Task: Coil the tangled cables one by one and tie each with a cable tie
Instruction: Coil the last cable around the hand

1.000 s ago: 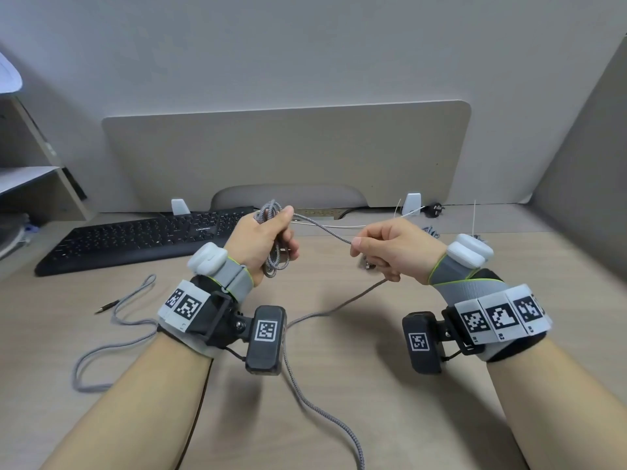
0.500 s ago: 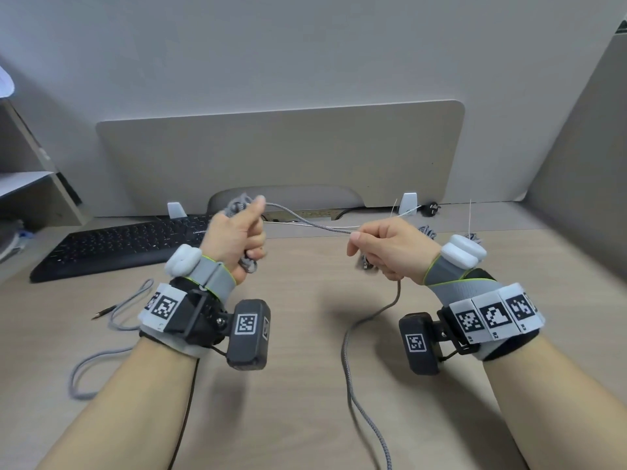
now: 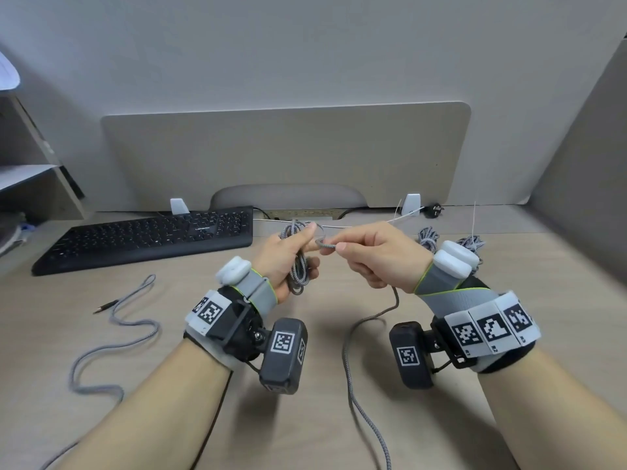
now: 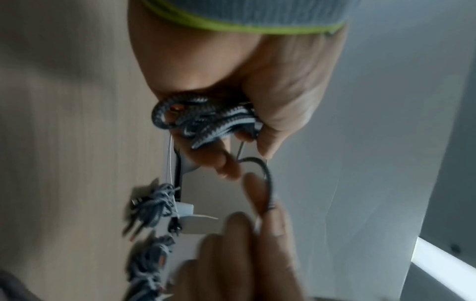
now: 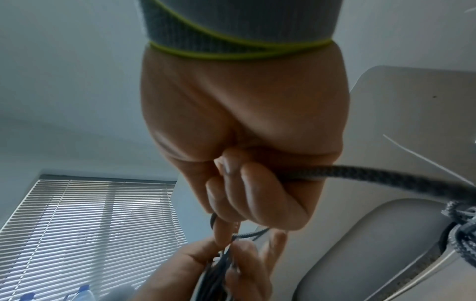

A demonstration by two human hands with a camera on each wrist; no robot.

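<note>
My left hand (image 3: 291, 256) grips a bundle of coiled grey braided cable (image 3: 298, 269) above the desk; the same coil (image 4: 203, 120) fills its palm in the left wrist view. Close beside it, my right hand (image 3: 369, 256) pinches a short bend of that cable (image 3: 324, 245) between thumb and forefinger. In the right wrist view the cable (image 5: 360, 173) runs out of the curled fingers. The loose tail (image 3: 353, 361) hangs from under my right hand and trails across the desk toward me. A thin white cable tie (image 3: 356, 226) lies behind the hands.
Another grey cable (image 3: 112, 334) with a jack plug snakes over the desk at left. Two coiled cables (image 3: 428, 237) with upright ties sit at the back right. A black keyboard (image 3: 149, 235) lies at the back left, a divider panel (image 3: 285, 154) behind it.
My right hand has moved left up to the left hand, so the stretched span of cable between them is now a short bend. The loose tail has slid right across the desk.
</note>
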